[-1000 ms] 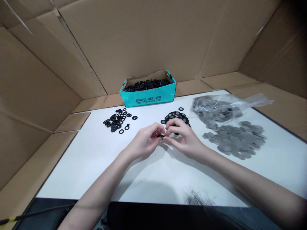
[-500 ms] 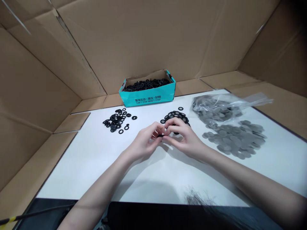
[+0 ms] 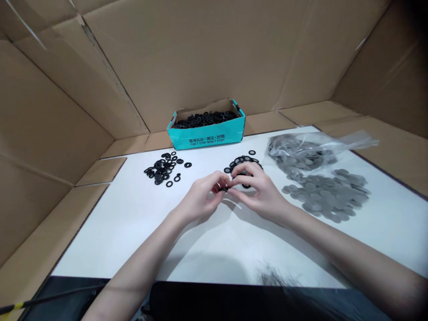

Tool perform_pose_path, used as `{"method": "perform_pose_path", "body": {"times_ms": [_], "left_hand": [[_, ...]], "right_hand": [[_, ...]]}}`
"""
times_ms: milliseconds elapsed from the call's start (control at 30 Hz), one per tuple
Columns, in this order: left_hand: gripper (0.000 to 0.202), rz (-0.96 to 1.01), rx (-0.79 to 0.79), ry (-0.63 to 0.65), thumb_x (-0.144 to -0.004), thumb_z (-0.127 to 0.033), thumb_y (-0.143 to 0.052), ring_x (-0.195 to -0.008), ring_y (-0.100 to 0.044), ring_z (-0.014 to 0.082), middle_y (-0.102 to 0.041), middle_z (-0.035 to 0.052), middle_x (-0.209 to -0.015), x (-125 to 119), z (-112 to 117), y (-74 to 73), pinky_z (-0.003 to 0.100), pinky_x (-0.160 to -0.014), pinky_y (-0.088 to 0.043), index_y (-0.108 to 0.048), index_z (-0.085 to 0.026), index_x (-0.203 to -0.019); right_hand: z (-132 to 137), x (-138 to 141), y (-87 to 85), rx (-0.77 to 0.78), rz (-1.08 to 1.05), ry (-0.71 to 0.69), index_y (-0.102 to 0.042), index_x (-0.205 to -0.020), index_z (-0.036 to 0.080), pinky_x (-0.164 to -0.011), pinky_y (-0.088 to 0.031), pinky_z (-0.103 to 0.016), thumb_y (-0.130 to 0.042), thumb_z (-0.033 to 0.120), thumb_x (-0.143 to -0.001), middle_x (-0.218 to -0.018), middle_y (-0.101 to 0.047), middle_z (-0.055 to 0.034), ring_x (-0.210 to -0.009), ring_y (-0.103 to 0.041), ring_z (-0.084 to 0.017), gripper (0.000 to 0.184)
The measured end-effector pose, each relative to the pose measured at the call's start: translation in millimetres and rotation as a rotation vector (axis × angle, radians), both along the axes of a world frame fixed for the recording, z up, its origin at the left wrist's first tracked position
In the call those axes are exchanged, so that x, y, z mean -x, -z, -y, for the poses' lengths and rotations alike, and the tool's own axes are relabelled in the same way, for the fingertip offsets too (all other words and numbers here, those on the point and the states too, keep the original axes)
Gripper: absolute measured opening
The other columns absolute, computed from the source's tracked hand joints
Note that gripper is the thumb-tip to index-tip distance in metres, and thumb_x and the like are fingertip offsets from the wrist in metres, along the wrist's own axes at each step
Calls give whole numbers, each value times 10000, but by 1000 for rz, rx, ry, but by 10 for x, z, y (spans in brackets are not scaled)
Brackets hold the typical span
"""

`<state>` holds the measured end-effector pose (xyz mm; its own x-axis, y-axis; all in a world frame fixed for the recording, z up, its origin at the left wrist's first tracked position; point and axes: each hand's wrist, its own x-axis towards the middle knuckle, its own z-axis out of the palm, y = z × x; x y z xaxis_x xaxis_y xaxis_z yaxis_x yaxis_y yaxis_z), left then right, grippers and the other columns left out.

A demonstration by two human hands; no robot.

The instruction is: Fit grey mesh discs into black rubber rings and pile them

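Observation:
Over the middle of the white table, my left hand (image 3: 204, 195) and my right hand (image 3: 256, 187) meet at the fingertips. Between them is a small black ring (image 3: 223, 189), pinched by both hands and partly hidden by the fingers. Behind my right hand lies a pile of black rings with grey discs in them (image 3: 238, 163), partly covered by that hand. A loose heap of black rings (image 3: 162, 168) lies to the left. To the right, many flat grey mesh-like discs (image 3: 329, 196) are spread in a pile.
At the back stands a turquoise box (image 3: 207, 137) filled with black rings. A clear plastic bag (image 3: 301, 149) of grey discs lies behind the loose discs. Cardboard walls (image 3: 214, 53) enclose the white table (image 3: 127, 232) on the back and sides.
Both hands stay in the same place with the ring between them. The fingers of my right hand have shifted slightly and the ring's tilt looks a little different.

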<state>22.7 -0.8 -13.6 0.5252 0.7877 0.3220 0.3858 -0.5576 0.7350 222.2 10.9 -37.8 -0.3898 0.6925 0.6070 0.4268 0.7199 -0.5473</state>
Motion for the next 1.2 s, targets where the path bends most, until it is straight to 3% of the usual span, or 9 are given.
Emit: {"method": "perform_pose_path", "body": {"times_ms": [500,733,867,967,1200], "left_hand": [[218,-58,-62,13,-817,-16,-492,-715,-554,90,-633,-11,-840,-7,21,-34,217,-687,-485,-569,-188,-928],[293,127,-152,42,-852,-147,-664,-816,-637,110,-644,70,-1087,29,-16,-28,236,-752,-593,-583,-192,-1130],[297,174,-223,33,-845,-165,-709,-770,-645,96,-666,56,-1032,17,-8,-29,217,-728,-594,-581,-188,-1111],[351,227,-219,30,-816,-176,-750,-782,-656,98,-663,47,-1012,0,4,-24,212,-732,-598,-563,-190,-1113],[410,290,-179,42,-804,-124,-746,-853,-679,115,-651,39,-1022,-24,10,-6,208,-746,-598,-535,-214,-1143]], "right_hand": [[43,29,-33,-15,9,-33,-621,-781,201,-861,-426,-440,-604,154,-853,-968,-586,-74,-955,-552,-238,88],[-52,-24,-56,447,-191,-107,-657,-774,195,-746,-445,-348,-626,359,-855,-946,-580,-66,-905,-577,-207,186],[-56,-16,-58,732,-298,-223,-666,-792,192,-635,-420,-304,-648,503,-820,-964,-567,-57,-805,-546,-175,312],[-27,-1,-95,914,-389,-235,-651,-763,193,-575,-366,-282,-665,557,-780,-928,-563,-42,-723,-492,-148,365],[-4,15,-153,1066,-458,-298,-613,-654,193,-637,-308,-288,-732,544,-711,-762,-515,-8,-710,-435,-143,374]]}}
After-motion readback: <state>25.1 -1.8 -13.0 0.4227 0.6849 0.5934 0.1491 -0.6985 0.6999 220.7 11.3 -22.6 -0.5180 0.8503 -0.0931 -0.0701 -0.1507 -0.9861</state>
